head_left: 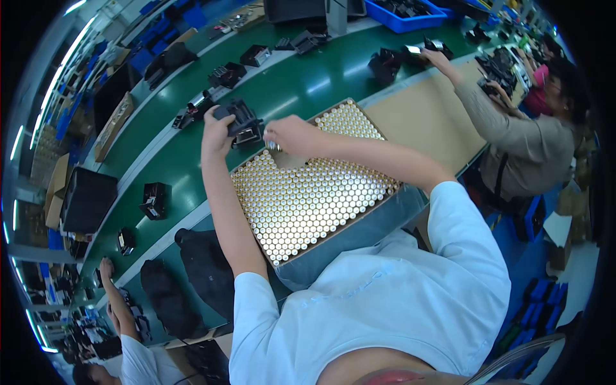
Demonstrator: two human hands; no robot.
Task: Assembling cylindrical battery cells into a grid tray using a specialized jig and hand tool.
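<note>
Holding a black plastic housing (pixel 240 117) at 10 o'clock, the left hand (pixel 217 133) grips it by its side. Near 12 o'clock, just beside it, the right hand (pixel 294 136) has its fingers closed round one or more silvery cylindrical cells (pixel 301 205); how many, I cannot tell. The main stock of these cells stands upright in close rows in a shallow carton (pixel 340 231) at the centre. A notch in the rows below the right hand suggests that only a small share is out, with most left. Whether the housing has cells inside is not visible.

The right forearm lies across the carton toward 4 o'clock, hiding some rows. On the green bench (pixel 186 151), similar black units (pixel 154 200) sit at 9, 11 and 1 o'clock, apart from the hands. A blue bin (pixel 417 27) is at 1 o'clock, a tan board (pixel 417 122) at 2. A co-worker (pixel 532 151) sits at 3 o'clock, close past the board.
</note>
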